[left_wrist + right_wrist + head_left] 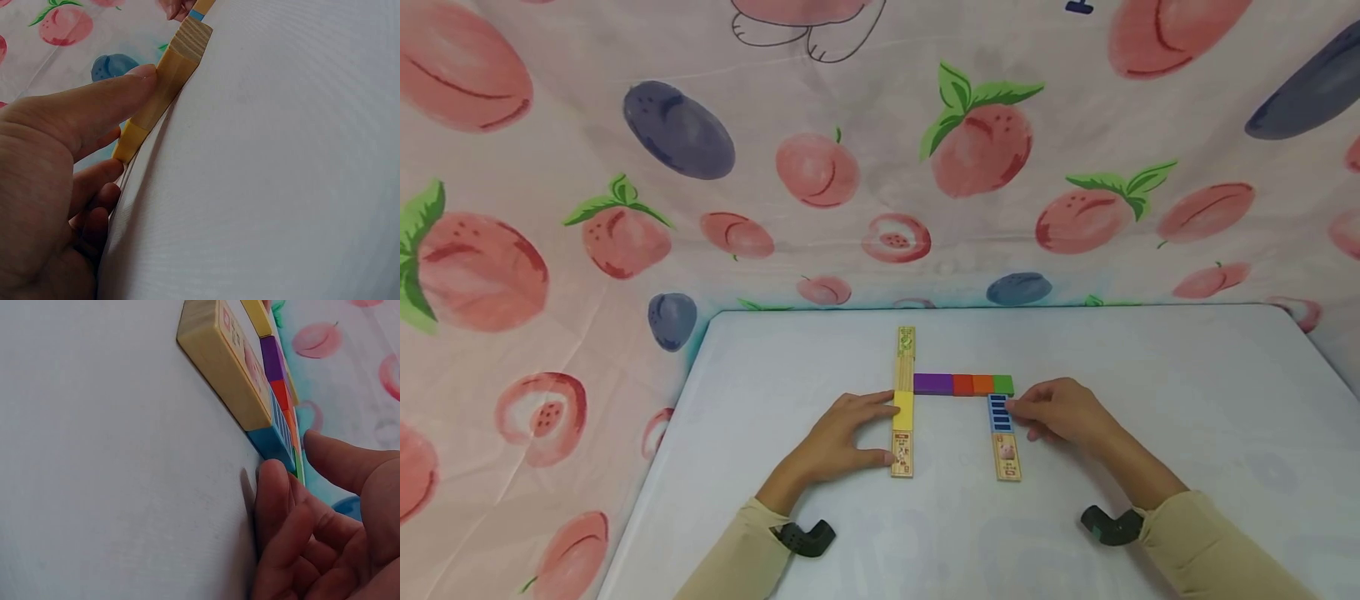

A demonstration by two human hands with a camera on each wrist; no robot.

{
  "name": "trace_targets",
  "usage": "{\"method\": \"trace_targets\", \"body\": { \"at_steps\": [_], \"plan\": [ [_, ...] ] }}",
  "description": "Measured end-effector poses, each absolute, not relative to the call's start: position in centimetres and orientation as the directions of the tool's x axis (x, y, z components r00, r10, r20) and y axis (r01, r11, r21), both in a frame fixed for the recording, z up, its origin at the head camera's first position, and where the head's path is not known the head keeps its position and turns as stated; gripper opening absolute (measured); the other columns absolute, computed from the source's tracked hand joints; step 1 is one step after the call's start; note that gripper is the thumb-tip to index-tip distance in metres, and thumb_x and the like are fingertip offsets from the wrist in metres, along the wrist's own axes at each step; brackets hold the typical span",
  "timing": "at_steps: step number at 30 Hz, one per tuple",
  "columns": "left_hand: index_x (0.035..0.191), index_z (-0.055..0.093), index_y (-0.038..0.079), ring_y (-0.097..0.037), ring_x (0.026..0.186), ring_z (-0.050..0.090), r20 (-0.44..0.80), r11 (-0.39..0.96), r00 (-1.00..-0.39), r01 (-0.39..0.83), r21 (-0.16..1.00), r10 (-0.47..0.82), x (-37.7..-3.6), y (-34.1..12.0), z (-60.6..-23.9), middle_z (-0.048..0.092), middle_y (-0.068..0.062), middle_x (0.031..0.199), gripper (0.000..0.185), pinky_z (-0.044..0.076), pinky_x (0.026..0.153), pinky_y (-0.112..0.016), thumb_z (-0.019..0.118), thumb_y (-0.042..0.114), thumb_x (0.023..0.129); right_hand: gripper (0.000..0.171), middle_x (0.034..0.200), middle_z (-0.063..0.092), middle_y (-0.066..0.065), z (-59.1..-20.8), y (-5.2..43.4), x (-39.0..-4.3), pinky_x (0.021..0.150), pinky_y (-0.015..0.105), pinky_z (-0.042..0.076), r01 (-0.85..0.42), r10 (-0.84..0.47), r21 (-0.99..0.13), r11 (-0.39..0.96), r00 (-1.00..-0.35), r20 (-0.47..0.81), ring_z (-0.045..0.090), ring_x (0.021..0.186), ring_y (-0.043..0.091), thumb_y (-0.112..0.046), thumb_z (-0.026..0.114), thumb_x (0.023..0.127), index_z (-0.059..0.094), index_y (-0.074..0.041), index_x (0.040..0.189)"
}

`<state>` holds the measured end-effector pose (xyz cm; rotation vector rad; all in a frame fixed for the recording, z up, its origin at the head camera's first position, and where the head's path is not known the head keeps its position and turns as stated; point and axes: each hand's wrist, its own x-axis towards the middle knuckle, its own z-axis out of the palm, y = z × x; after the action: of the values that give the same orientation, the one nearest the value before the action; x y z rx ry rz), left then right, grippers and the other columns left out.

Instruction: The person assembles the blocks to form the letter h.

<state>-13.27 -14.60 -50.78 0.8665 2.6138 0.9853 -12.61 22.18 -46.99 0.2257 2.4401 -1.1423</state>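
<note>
My left hand (841, 439) lies along the left side of a column of flat wooden blocks. Its thumb touches the printed block (902, 454) at the near end, and a fingertip touches the yellow block (903, 410) above that. Past the yellow one, a plain wood block (905, 372) and a green-printed block (906, 342) continue the column. My right hand (1063, 410) is at the right side of a blue striped block (1000, 413), fingertips against or very near its edge, with the thumb (328, 450) apart from the curled fingers. Below the blue block sits a pig-printed block (1007, 457).
A row of purple (933, 384), red (962, 385), orange (982, 385) and green (1003, 384) blocks joins the two columns. All lie flat on a white table (1187, 400). Behind it hangs a peach-printed cloth (865, 100). A dark wrist device (807, 538) sits at each cuff.
</note>
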Motion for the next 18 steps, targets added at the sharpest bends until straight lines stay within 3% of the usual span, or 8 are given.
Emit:
{"method": "trace_targets", "body": {
  "at_steps": [9, 18],
  "plan": [
    [0.143, 0.06, 0.028, -0.016, 0.138, 0.045, 0.013, 0.599, -0.803, 0.455, 0.659, 0.596, -13.23, -14.66, -50.87, 0.043, 0.014, 0.159, 0.065, 0.042, 0.112, -0.048, 0.081, 0.047, 0.084, 0.045, 0.087, 0.069, 0.005, -47.25, 21.87, -12.77, 0.068, 0.03, 0.046, 0.322, -0.007, -0.656, 0.683, -0.895, -0.447, 0.063, 0.072, 0.018, -0.044, 0.08, 0.087, 0.076, -0.005, 0.108],
    [0.143, 0.06, 0.028, -0.016, 0.139, 0.044, 0.001, 0.607, -0.805, 0.447, 0.657, 0.593, -13.18, -14.6, -50.79, 0.043, 0.013, 0.159, 0.065, 0.04, 0.114, -0.048, 0.082, 0.046, 0.084, 0.043, 0.078, 0.069, 0.002, -47.42, 21.92, -12.67, 0.068, 0.032, 0.042, 0.294, -0.012, -0.642, 0.708, -0.904, -0.427, 0.061, 0.077, 0.018, -0.043, 0.08, 0.087, 0.077, -0.005, 0.107]
  ]
}}
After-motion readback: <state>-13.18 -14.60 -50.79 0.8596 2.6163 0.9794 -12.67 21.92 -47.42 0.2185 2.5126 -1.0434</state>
